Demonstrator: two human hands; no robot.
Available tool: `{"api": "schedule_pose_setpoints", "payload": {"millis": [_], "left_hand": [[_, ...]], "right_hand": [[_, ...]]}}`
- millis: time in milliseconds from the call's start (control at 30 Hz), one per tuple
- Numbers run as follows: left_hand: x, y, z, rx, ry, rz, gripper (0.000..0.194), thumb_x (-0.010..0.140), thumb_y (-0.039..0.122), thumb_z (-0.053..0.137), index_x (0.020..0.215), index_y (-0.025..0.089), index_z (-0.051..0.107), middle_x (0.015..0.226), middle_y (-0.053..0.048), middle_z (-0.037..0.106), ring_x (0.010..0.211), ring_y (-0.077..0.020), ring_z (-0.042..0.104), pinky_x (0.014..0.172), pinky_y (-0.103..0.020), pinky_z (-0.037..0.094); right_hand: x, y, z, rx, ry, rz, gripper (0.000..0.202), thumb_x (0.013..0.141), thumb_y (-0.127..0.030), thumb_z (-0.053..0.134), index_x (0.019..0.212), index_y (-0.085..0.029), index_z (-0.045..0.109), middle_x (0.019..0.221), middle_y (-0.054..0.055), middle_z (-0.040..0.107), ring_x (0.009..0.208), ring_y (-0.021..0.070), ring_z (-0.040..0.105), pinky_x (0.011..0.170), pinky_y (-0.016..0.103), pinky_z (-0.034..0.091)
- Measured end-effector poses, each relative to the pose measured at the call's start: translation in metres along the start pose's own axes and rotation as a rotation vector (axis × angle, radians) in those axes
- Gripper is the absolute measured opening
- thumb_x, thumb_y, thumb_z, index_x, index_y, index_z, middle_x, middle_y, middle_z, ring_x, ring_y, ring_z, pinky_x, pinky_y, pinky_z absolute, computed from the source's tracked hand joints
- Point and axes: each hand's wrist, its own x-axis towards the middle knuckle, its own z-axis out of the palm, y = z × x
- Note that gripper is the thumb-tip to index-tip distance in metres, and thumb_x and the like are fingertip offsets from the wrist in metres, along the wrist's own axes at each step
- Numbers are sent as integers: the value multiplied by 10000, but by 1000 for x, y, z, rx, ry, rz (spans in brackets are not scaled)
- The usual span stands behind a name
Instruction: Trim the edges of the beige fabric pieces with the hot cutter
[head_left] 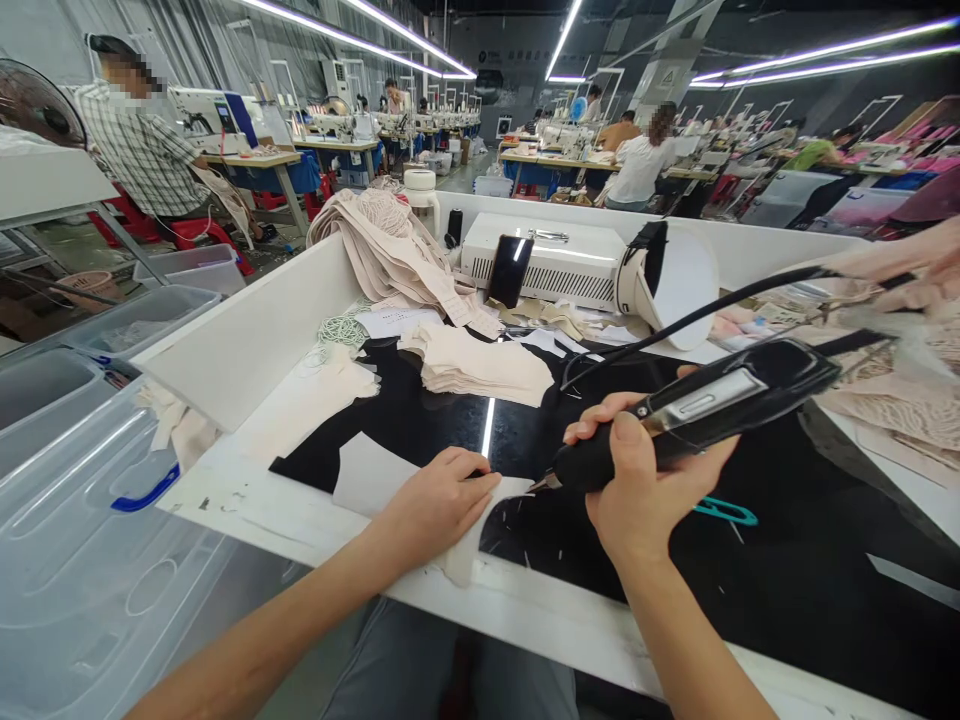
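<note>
My right hand (pixel 649 480) is wrapped round a black corded hand tool (pixel 697 410) with a silver plate on its side. The tool's thin metal tip points left and meets the right end of a white piece (pixel 367 475) on the black work surface (pixel 615 555). My left hand (pixel 439 505) presses down on this piece near the tip, fingers together. Under that hand, a pale flap hangs over the table's front edge. Behind lies a stack of cream fabric pieces (pixel 480 365), with more cream pieces (pixel 322 400) to its left.
A turquoise clip-like object (pixel 726 512) lies right of my right hand. At the back are a phone (pixel 511 270), a white vented box (pixel 547 250), a visor (pixel 671 280) and draped fabric strips (pixel 390 245). Plastic bins (pixel 90 520) stand left. People sit at sewing machines beyond.
</note>
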Motion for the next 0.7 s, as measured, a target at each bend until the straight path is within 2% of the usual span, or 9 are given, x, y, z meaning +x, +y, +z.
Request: {"api": "schedule_pose_setpoints", "payload": {"millis": [200, 467, 600, 700], "left_hand": [[-1, -1, 0, -6, -18, -9, 266, 1282, 190, 614, 1385, 185, 859, 1288, -127, 842, 1211, -277, 818, 1065, -439, 762], [0, -2, -1, 15, -7, 15, 256, 1293, 196, 603, 1379, 171, 843, 1274, -120, 839, 1191, -268, 817, 1065, -415, 753], [-2, 7, -8, 80, 8, -14, 264, 1269, 123, 579, 1390, 170, 810, 1277, -128, 820, 1198, -284, 813, 1061, -435, 750], [-11, 21, -10, 98, 2, -91, 291, 1225, 37, 554, 1311, 169, 799, 1221, -119, 795, 1101, -278, 806, 957, -415, 750]], "right_hand": [[-4, 1, 1, -23, -4, -5, 642, 849, -454, 1040, 1258, -346, 556, 846, -143, 786, 569, 141, 705, 571, 333, 656], [-3, 3, 0, -12, -16, 1, 584, 881, -399, 1043, 1219, -327, 571, 872, -124, 798, 622, 124, 703, 621, 303, 663], [-6, 1, -1, -14, -22, -17, 540, 910, -356, 1036, 1184, -321, 571, 871, -120, 814, 617, 123, 717, 616, 297, 676], [-9, -4, 0, -13, -16, -34, 566, 908, -314, 1034, 1237, -323, 573, 859, -130, 820, 600, 129, 730, 599, 298, 679]]}}
